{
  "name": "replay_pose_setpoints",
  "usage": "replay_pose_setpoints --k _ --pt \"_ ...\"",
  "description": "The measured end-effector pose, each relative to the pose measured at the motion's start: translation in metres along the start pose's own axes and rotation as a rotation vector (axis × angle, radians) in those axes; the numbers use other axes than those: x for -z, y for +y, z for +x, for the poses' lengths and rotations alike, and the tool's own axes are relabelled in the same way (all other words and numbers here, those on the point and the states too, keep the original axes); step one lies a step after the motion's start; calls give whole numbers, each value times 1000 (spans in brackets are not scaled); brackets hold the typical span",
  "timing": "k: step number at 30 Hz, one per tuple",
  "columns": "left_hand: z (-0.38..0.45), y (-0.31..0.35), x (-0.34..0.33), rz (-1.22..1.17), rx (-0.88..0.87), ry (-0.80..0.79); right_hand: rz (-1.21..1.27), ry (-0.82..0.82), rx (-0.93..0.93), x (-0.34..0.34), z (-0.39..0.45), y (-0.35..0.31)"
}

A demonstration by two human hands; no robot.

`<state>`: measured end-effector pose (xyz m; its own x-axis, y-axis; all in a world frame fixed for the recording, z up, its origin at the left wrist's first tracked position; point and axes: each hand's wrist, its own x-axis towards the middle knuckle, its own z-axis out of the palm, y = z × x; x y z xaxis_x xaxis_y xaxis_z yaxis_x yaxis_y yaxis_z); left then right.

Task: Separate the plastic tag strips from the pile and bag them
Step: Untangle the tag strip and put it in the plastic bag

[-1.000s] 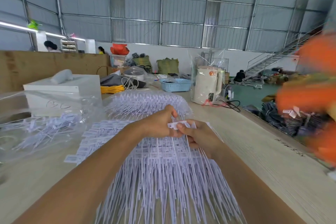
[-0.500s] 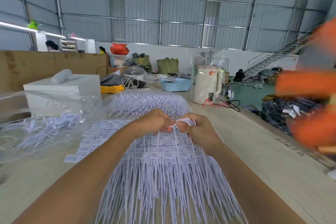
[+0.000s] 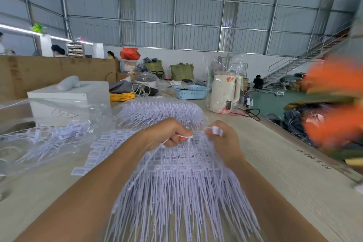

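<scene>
A wide pile of white plastic tag strips lies fanned across the wooden table in front of me. My left hand is curled round the top end of one strip pulled free of the pile. My right hand pinches the head of the neighbouring strips a short gap to the right. A second heap of strips lies just beyond my hands. At the left a clear plastic bag holds several separated strips.
A white box stands behind the bag. Further back are yellow cable, a blue basket and a cream kettle. A blurred orange shape moves at the right, past the table's edge.
My hands have drawn apart: the left pulled one strip leftward off the bunch, the right kept its pinch. The orange blur at the right has shifted.
</scene>
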<state>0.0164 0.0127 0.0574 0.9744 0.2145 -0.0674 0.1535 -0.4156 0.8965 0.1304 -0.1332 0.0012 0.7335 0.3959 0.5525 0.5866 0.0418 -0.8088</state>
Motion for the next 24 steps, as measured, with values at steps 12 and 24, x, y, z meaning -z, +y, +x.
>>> replay_pose_setpoints --k 12,24 --pt "-3 3 -16 431 -59 -5 389 -237 -405 -2 -7 -22" --pt "-3 -2 -9 437 -117 98 212 -401 -295 -3 -12 -28"
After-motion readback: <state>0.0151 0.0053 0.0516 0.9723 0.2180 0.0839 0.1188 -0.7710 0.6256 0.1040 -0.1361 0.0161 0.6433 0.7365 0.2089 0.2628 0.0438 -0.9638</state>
